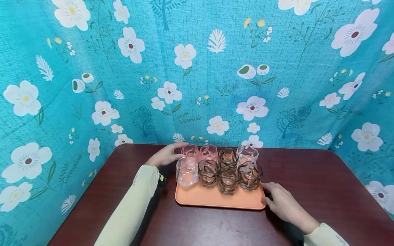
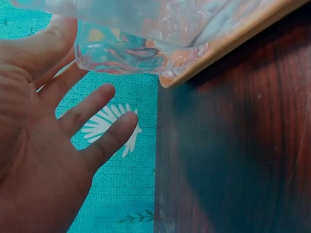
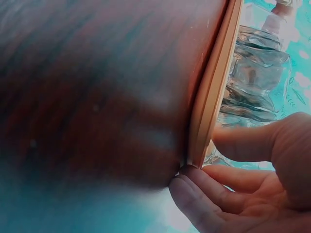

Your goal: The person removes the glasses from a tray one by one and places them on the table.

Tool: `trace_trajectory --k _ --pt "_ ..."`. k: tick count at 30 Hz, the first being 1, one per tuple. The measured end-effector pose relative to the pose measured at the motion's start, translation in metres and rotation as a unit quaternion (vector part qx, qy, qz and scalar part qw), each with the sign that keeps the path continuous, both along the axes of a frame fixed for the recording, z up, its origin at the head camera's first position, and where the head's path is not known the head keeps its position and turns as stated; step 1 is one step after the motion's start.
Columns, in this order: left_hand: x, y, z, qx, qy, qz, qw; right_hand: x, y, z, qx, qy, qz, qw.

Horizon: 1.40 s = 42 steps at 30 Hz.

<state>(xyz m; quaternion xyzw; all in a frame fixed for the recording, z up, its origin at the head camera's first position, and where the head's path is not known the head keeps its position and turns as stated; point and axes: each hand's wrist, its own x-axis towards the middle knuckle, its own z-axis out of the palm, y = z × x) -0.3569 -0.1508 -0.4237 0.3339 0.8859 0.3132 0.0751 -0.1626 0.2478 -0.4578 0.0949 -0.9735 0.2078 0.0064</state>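
A flowered blue cloth [image 1: 144,71] hangs behind a dark wooden table [image 1: 215,229], on whose far half an orange tray [image 1: 215,200] lies. The right hand [image 1: 281,201] pinches the tray at its right edge, thumb on the inner side and fingers against the outside. The left hand [image 1: 165,155] is at the far left, its fingers spread and mostly straight beside the left pink glass [image 1: 189,150]; whether a fingertip touches that glass cannot be told. Eight glasses crowd the tray, leaving a bare strip along the near side: in the back row two pink ones, a brown glass [image 1: 227,156] and a clear glass [image 1: 247,154]; in front, another clear one at the left, then three brown ones. Because they stand so close, a nudge from the left hand could probably knock one against the next, chipping a rim or tipping the front-left clear glass [image 1: 186,176] over the tray's low lip. A pull or lift by the right hand alone would likely tilt the tray and set the whole group sliding.
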Motion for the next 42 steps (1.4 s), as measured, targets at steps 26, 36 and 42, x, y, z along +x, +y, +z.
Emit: trace_trajectory --k 26,36,42 --pt "-0.014 0.006 0.017 -0.073 -0.024 -0.051 0.9958 -0.008 0.006 -0.001 -0.118 -0.067 -0.022 0.9905" --pt "-0.017 0.009 0.024 -0.084 -0.051 -0.066 0.9930 -0.010 0.003 -0.001 -0.155 -0.102 -0.040 0.9818" --pt "-0.020 0.010 0.025 -0.086 -0.060 -0.060 0.9927 -0.009 0.003 -0.002 -0.146 -0.101 -0.048 0.9830"
